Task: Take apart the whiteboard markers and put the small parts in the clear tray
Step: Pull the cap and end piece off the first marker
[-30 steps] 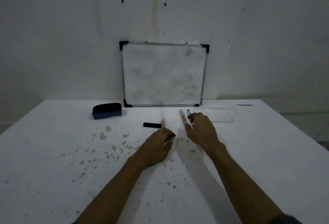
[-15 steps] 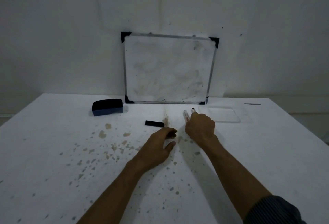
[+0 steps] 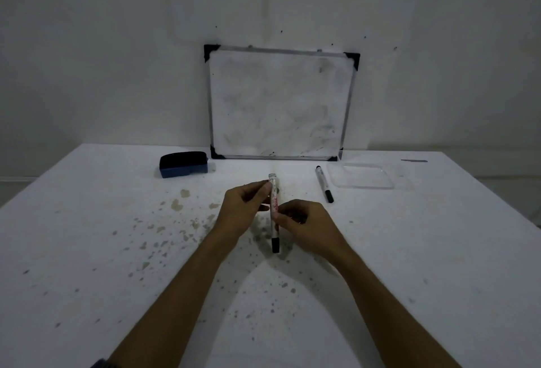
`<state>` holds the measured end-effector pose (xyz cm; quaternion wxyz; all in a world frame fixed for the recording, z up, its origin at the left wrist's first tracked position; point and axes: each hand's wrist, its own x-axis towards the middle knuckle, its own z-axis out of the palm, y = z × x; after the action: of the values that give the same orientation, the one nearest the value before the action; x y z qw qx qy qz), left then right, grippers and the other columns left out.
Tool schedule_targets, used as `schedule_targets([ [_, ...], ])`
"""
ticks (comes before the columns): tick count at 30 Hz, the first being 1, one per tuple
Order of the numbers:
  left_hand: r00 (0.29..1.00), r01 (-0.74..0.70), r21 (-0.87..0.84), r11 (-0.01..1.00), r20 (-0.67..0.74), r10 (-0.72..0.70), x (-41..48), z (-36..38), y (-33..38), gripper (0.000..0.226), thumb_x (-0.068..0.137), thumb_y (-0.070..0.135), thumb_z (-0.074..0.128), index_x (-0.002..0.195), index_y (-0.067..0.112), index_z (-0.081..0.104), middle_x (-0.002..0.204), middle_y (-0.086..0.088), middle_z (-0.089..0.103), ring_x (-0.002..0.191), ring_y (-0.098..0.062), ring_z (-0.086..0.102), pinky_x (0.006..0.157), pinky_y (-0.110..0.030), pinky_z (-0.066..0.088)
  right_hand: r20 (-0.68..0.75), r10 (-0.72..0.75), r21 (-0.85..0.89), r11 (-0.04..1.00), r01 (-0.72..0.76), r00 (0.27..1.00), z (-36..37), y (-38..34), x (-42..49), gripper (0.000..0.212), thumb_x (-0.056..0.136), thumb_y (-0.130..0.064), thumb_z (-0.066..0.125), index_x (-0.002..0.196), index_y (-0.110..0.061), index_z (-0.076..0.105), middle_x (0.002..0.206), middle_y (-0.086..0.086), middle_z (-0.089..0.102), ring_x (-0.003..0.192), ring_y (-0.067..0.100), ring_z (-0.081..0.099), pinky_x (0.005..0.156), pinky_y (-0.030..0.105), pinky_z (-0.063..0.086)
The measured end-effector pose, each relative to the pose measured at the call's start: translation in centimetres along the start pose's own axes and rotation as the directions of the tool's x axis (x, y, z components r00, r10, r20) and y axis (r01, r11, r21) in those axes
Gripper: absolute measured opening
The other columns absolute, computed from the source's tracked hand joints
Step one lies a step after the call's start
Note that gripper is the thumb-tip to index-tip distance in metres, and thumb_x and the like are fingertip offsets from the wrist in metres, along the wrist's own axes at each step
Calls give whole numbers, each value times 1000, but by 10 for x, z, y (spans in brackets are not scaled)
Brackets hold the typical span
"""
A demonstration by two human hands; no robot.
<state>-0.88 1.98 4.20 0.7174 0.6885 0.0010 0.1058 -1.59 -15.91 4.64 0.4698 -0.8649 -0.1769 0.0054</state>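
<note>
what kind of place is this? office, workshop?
Probably a bare makeshift workroom, not an office: a stained white table, a smudged whiteboard leaning against a pockmarked plain wall, and an eraser on the table. Dim lighting, no furniture in view.

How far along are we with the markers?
Barely started. Done: nothing shows in the tray. In hand: one marker is held off the table by both the left hand and the right hand, its dark end piece on. Left: the second marker lies whole beside the tray.
</note>
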Motion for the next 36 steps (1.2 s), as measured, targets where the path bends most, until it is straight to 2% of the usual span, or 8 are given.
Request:
schedule_targets([
  [4, 997, 25, 28, 999, 67, -26, 0, -6, 8, 30, 102, 33, 63, 125, 15, 74, 97, -1, 82, 83, -14, 79, 74, -25, 63, -46, -16, -51, 999, 14, 999, -7, -1, 19, 44, 92, -67, 54, 95, -28, 74, 85, -16, 74, 75, -3, 67, 67, 16, 48],
  [7, 986, -10, 278, 961, 161, -36, -6, 1, 7, 38, 96, 52, 65, 123, 26, 72, 83, 2, 78, 64, -10, 73, 56, -24, 59, -236, 87, 143, 988, -54, 968, -13, 1, 39, 62, 96, -71, 41, 69, -20, 63, 57, -11, 64, 58, 4, 63, 64, 20, 46],
  [9, 975, -111, 438, 892, 223, 12, -13, 8, -4, 34, 93, 61, 63, 114, 35, 71, 89, 8, 76, 69, -6, 70, 59, -21, 58, -288, 114, 178, 982, -64, 951, -8, 7, 48, 71, 94, -76, 32, 58, -18, 51, 48, -8, 51, 54, 5, 56, 63, 16, 46],
  [13, 863, -505, 593, 627, 368, 347, -15, 19, -26, 24, 100, 28, 66, 118, 13, 72, 113, -5, 72, 92, -12, 66, 81, -9, 48, -322, 25, 25, 1000, -18, 947, 12, 26, 46, 74, 88, -85, 25, 51, -23, 38, 42, -9, 43, 42, 5, 40, 51, 26, 41],
  [15, 803, -594, 592, 545, 399, 442, -12, 20, -28, 24, 97, 21, 71, 114, 5, 72, 109, -11, 73, 92, -19, 69, 82, -18, 54, -322, 50, 6, 999, -50, 945, 13, 32, 46, 76, 86, -87, 23, 49, -22, 39, 41, -9, 42, 41, 5, 40, 52, 31, 43],
  [25, 752, -614, 707, 351, 388, 533, 4, -4, -31, 45, 97, 49, 62, 115, 10, 78, 98, -9, 81, 77, -23, 76, 70, -34, 63, -172, 166, -24, 985, -173, 971, 5, 38, 57, 68, 101, -61, 37, 53, -16, 50, 53, 2, 51, 55, 18, 50, 62, 34, 43],
  [30, 747, -622, 693, 365, 385, 543, 0, 0, -33, 62, 103, 58, 36, 119, 13, 75, 96, -8, 81, 76, -22, 77, 67, -37, 64, -189, 156, -86, 981, -175, 969, 10, 27, 55, 76, 84, -84, 21, 50, -19, 39, 49, -2, 44, 50, 15, 45, 58, 30, 42],
  [36, 898, -425, 690, 586, 402, 178, -1, -8, -28, 44, 102, 68, 30, 91, 42, 64, 68, 16, 68, 60, -3, 62, 57, -24, 47, -200, -23, -64, 998, 10, 980, 16, 36, 45, 66, 109, -41, 35, 46, -24, 43, 44, -5, 45, 42, 9, 44, 52, 27, 37],
])
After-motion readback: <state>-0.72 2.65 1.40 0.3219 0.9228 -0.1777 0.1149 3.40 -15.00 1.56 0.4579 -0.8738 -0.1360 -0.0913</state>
